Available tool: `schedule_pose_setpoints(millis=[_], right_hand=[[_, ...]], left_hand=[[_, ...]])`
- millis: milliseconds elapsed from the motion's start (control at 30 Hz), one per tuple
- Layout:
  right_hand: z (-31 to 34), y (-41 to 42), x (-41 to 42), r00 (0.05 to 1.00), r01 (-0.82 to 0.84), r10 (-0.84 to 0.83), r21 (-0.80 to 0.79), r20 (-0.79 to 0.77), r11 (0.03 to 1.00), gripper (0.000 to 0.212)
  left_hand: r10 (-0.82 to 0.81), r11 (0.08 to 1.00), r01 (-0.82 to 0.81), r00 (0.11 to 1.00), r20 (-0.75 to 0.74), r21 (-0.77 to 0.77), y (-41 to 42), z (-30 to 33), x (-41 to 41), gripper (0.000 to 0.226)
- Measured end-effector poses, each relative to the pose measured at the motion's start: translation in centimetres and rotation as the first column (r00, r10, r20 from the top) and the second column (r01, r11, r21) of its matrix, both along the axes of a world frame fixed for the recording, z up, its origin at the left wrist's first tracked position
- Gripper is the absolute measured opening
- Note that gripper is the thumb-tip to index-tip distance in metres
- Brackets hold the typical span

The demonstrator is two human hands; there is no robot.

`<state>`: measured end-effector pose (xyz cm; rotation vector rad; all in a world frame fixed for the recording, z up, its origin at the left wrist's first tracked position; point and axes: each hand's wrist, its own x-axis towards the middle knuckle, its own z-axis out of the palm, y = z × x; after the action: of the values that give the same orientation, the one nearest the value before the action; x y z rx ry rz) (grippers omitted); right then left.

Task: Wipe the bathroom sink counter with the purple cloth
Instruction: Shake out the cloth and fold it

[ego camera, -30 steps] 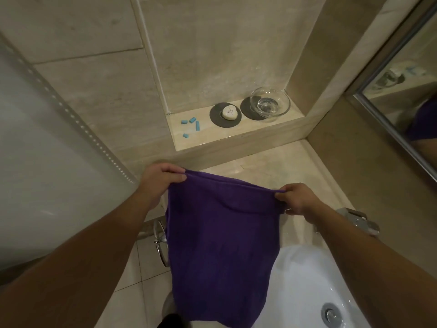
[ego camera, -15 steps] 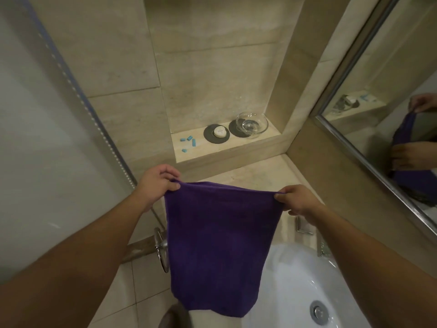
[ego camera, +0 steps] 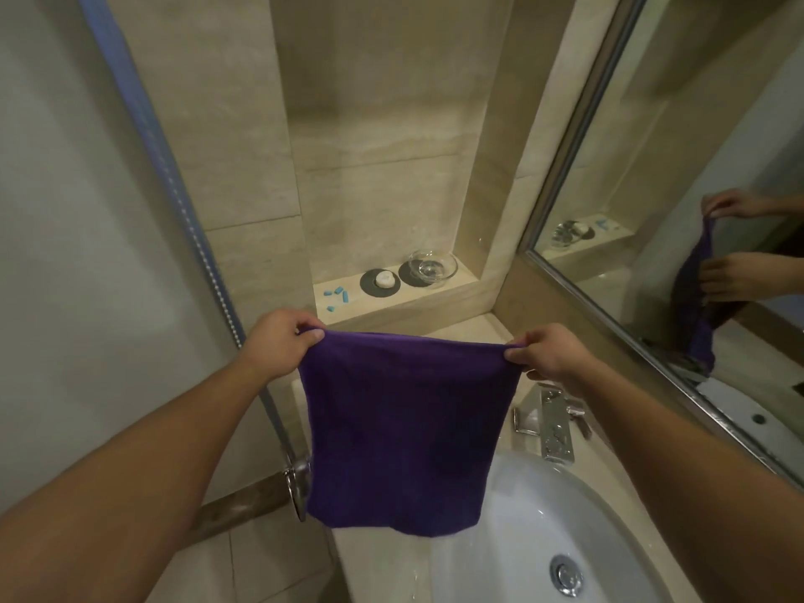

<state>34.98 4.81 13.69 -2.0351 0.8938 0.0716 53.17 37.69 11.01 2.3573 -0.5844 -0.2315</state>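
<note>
Hidden by cloth: the purple cloth (ego camera: pixel 404 433) is hanging in front of the surface (ego camera: pixel 474 330), covering most of its middle; only a strip at 12 o'clock above the cloth and a wet strip below its hem are showing.
Cut off: the white sink (ego camera: pixel 522 515) is running out of frame at 5 o'clock; both forearms are leaving the frame at the bottom corners.
Hard to make out: the chrome fitting (ego camera: pixel 298 476) at 7 o'clock of the cloth is partly covered by the cloth edge; what it is cannot be told.
Left hand (ego camera: pixel 278 341): one; its grip is pinching the cloth's top left corner, fingers curled over the edge.
Right hand (ego camera: pixel 544 352): one; its grip is pinching the cloth's top right corner between thumb and fingers.
Cloth: one; it is hanging stretched between both hands, in the air above the surface and the sink's left rim.
Faucet (ego camera: pixel 552 424): one, chrome, standing at 3 o'clock of the cloth, below the right hand.
Drain (ego camera: pixel 567 575): one, in the sink at 5 o'clock.
Niche shelf (ego camera: pixel 435 293): one, at 12 o'clock of the cloth.
Dark round mats (ego camera: pixel 370 285): two, side by side on the shelf.
White soap (ego camera: pixel 385 279): one, lying on the left mat.
Glass bowl (ego camera: pixel 433 264): one, sitting on the right mat.
Blue pieces (ego camera: pixel 337 294): about five, small, scattered at the shelf's left end; exact count is uncertain.
Mirror (ego camera: pixel 696 211): one, at 2 o'clock, reflecting hands, cloth and shelf.
</note>
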Motion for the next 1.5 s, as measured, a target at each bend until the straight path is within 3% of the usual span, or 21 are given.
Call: schedule_pose_setpoints(millis=[600, 833, 1033, 1200, 1333, 1500], right_hand=[[3.0, -0.7, -6.1, 0.984, 0.144, -0.138, -0.052, 0.109, 0.988, 0.012], [5.7, -0.9, -9.1, 0.965, 0.207, -0.206, 0.006, 0.163, 0.978, 0.011], [7.6, -0.9, -12.4, 0.937, 0.292, -0.288, 0.01, 0.199, 0.956, 0.008], [8.8, -0.7, -14.5, 0.886, 0.404, -0.397, 0.019, 0.24, 0.914, 0.013], [10.1, -0.3, -16.0, 0.845, 0.476, -0.467, 0.034, 0.261, 0.879, 0.005], [12.0, 0.5, -17.6, 0.785, 0.559, -0.546, 0.044, 0.291, 0.828, 0.012]], left_hand=[[0.024, 0.972, -0.013, 0.999, 0.044, -0.235, -2.7, 2.7, -4.0, 0.019], [-0.148, 0.987, 0.159, 0.965, 0.219, -0.036, -3.4, 4.7, -5.8, 0.019], [-0.164, 0.985, 0.174, 0.945, 0.282, -0.011, -4.3, 6.1, -7.7, 0.019], [-0.137, 0.979, 0.17, 0.957, 0.255, -0.109, -6.4, 7.3, -8.6, 0.014], [-0.186, 0.95, 0.236, 0.954, 0.234, -0.206, -8.4, 8.5, -8.2, 0.018], [-0.25, 0.92, 0.319, 0.925, 0.284, -0.228, -10.8, 10.1, -7.3, 0.016]])
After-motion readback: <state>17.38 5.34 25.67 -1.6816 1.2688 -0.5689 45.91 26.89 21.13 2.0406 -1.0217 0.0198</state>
